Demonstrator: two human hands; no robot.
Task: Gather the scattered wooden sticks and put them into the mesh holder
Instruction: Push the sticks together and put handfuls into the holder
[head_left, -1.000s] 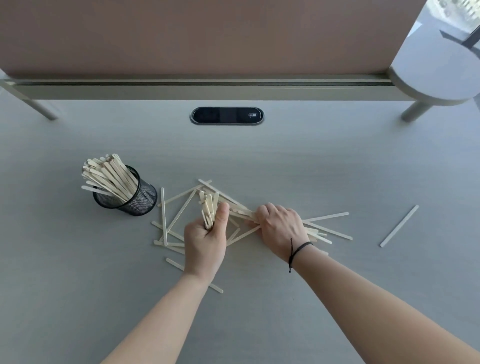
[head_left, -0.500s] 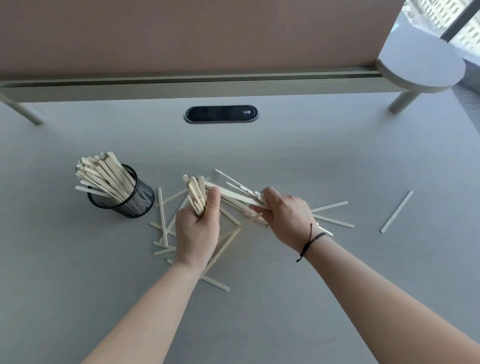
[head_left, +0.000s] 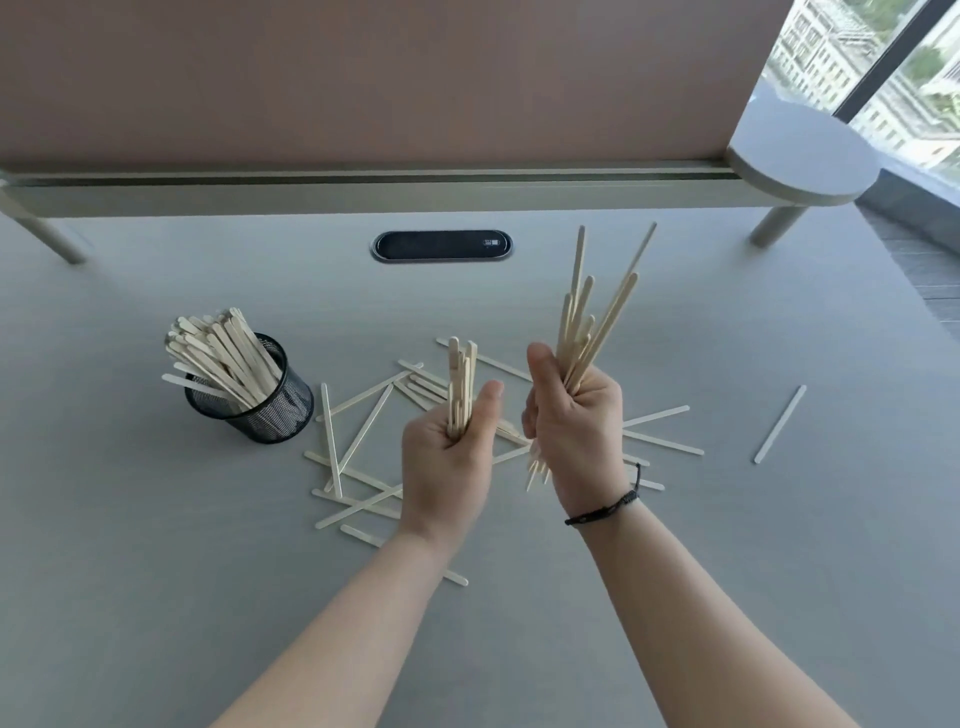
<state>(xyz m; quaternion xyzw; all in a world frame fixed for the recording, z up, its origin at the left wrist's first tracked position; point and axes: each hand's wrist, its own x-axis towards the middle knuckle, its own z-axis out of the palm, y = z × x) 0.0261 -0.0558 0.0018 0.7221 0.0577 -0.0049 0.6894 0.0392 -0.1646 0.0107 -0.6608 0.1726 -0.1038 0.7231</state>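
A black mesh holder (head_left: 262, 413) stands at the left of the grey desk, packed with several pale wooden sticks that lean left. My left hand (head_left: 447, 462) is raised above the desk and shut on a short upright bundle of sticks (head_left: 461, 382). Beside it, my right hand (head_left: 576, 426) is shut on a larger, fanned bundle of sticks (head_left: 589, 317) pointing up and away. Under both hands, several loose sticks (head_left: 358, 441) lie crossed on the desk, partly hidden. One stray stick (head_left: 780, 424) lies far right.
A black oval cable port (head_left: 441, 245) is set in the desk behind the sticks. A low shelf rail (head_left: 363, 187) and brown panel close the back. A round grey stand (head_left: 800, 161) sits at the back right, beside a window.
Both hands have lifted off the desk with their bundles. The right hand has turned its sticks from lying flat to pointing upward. The camera has tilted slightly.
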